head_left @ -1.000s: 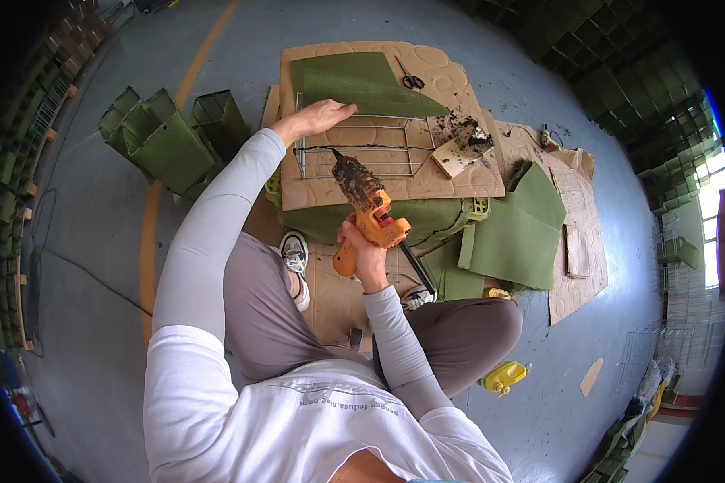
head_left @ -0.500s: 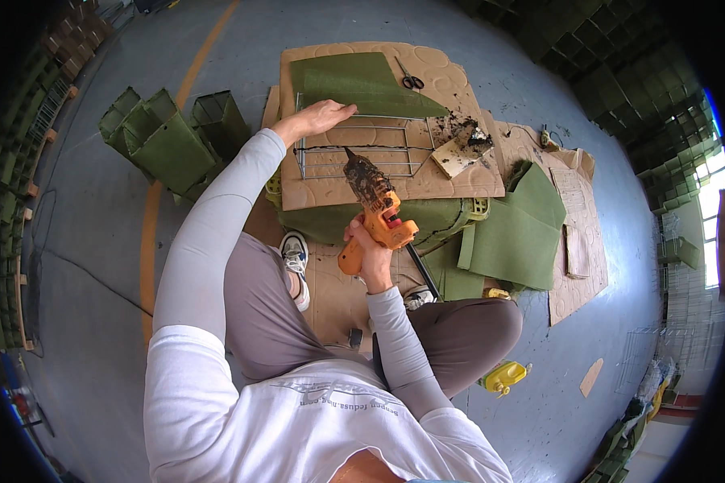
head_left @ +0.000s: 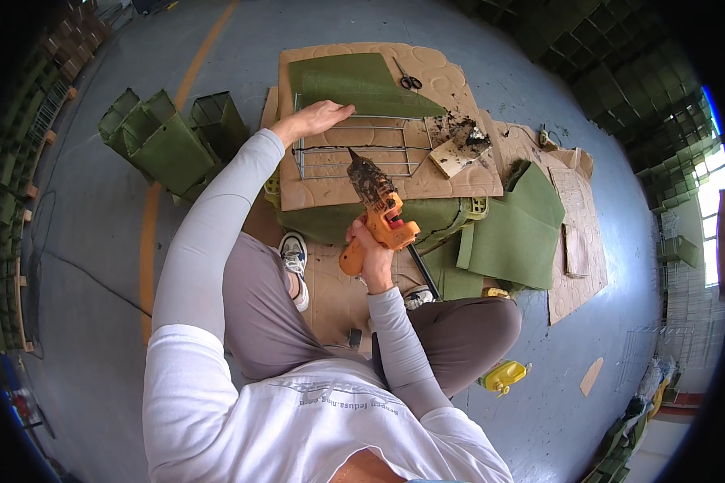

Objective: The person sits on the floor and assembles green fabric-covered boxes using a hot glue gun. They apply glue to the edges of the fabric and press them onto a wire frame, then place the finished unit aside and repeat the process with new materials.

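Observation:
My right hand (head_left: 370, 251) is wrapped round an orange glue gun (head_left: 393, 229), its front end caked in dark residue. The gun's pointed nozzle is over the near part of a wire frame (head_left: 379, 146). A dark line of glue runs along one of the frame's rods. At the frame's far left, my left hand (head_left: 318, 119) is closed on its far edge, where a green felt sheet (head_left: 342, 80) lies against the wire. Part of that grip is hidden by the hand itself. The frame lies on a cardboard sheet (head_left: 314, 189).
Black-handled scissors (head_left: 411, 82) lie on the cardboard's far side. A glue-smeared wooden block (head_left: 457, 155) is right of the frame. Green felt pieces (head_left: 515, 241) spread at the right; green felt boxes (head_left: 157, 133) stand at the left. A yellow bottle (head_left: 505, 374) lies on the floor.
The glue gun has shifted very slightly to the right, its nozzle still over the frame. My left hand has stayed in nearly the same place.

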Tool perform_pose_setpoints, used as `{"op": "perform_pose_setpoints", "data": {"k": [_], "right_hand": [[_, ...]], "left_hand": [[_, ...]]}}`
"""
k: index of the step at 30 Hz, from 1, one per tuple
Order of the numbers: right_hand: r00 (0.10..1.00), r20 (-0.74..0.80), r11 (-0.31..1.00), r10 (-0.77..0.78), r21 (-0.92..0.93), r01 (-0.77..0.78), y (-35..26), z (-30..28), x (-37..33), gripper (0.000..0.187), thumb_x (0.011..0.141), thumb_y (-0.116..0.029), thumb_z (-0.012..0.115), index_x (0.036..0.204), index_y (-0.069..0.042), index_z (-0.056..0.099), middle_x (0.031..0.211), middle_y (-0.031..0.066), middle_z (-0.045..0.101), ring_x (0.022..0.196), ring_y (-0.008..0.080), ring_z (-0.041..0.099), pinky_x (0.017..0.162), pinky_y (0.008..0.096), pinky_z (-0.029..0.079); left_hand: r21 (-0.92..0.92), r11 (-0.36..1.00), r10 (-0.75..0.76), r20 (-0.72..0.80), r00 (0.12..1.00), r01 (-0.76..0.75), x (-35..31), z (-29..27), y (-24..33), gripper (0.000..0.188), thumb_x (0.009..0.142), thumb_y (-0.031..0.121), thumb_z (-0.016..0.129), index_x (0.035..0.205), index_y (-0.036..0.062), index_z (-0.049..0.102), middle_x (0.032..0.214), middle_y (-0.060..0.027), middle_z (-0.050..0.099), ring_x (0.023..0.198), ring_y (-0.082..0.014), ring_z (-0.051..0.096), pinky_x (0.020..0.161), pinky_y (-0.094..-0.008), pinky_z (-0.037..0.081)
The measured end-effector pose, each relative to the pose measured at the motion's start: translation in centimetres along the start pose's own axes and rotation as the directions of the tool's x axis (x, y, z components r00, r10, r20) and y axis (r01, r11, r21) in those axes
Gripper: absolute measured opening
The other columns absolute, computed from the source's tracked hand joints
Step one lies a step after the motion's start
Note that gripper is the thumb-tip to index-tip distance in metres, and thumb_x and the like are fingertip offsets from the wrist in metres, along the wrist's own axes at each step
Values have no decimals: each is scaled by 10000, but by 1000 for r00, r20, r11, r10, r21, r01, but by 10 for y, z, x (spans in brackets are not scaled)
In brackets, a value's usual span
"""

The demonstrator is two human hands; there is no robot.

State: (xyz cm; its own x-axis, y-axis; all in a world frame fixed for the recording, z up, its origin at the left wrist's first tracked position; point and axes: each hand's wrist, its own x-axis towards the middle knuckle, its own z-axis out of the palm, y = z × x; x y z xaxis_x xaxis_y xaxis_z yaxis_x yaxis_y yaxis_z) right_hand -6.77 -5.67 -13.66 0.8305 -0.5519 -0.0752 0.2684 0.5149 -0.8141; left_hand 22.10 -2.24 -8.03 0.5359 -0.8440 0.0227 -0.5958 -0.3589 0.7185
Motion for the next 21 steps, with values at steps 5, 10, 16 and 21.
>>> {"op": "perform_pose_setpoints", "data": {"k": [5, 10, 16, 21], "right_hand": [[1000, 7, 999, -11, -30, 11, -2, -4, 2, 121, 829, -22, 608, 920, -22, 529, 789, 36, 545, 674, 136, 535, 632, 265, 442], [1000, 25, 1000, 6, 4, -6, -3, -10, -2, 150, 829, -15, 602, 956, -10, 521, 799, 52, 553, 703, 157, 561, 667, 288, 468], [972, -112, 977, -206, 34, 211, -49, -40, 5, 222, 874, -108, 573, 1062, -1, 522, 873, 111, 613, 870, 228, 623, 794, 365, 506], [898, -361, 958, -251, 38, 283, -75, -94, 47, 290, 894, -253, 594, 1098, -55, 535, 883, 62, 604, 839, 186, 617, 746, 348, 522]], "left_hand": [[-7, 997, -80, 55, 995, 80, -9, -5, 26, 681, 943, 577, 315, 781, -50, 527, 659, -125, 505, 680, -244, 493, 700, -398, 407], [13, 998, -66, 15, 998, 66, -4, -4, 5, 699, 938, 587, 315, 847, -61, 562, 739, -168, 566, 762, -267, 544, 752, -404, 417], [-79, 997, -15, -89, 996, 8, -15, 2, 22, 655, 952, 544, 323, 1051, -53, 576, 1072, -192, 615, 1006, -304, 560, 874, -377, 407], [-71, 994, -78, 18, 997, 79, -21, -9, 33, 641, 953, 534, 327, 1215, -19, 518, 1201, -186, 574, 1141, -321, 513, 947, -357, 384]]}}
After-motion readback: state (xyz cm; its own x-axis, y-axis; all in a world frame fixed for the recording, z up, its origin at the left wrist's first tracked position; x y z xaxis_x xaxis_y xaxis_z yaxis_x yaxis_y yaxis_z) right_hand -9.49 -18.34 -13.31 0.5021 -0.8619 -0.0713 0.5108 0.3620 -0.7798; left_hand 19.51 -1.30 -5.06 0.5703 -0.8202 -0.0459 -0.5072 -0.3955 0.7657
